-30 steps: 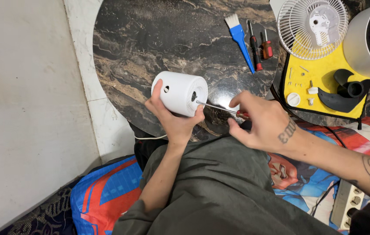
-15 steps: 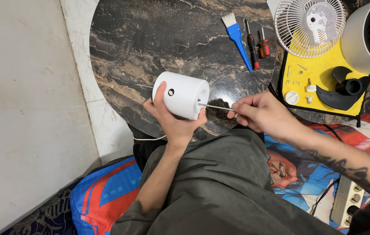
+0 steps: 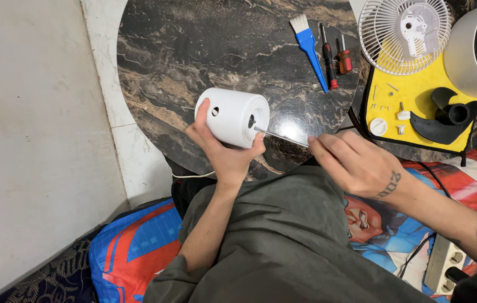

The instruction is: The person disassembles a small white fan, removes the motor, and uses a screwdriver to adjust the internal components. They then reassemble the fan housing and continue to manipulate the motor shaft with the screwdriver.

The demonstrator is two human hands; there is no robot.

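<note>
My left hand grips a white cylindrical housing lying on its side over the near edge of the round dark marble table. My right hand holds the handle end of a long thin screwdriver. Its metal shaft runs left, with the tip inside a hole in the housing's right face. A small round hole shows on the housing's curved side.
A blue brush and two small screwdrivers lie at the table's far right. A yellow mat carries a white fan grille, a black fan blade, white knobs and loose screws. A large white cylinder stands right; a power strip lies bottom right.
My right hand has drawn back to the right along the screwdriver and rotated on it. The white housing stays in my left hand, barely shifted.
</note>
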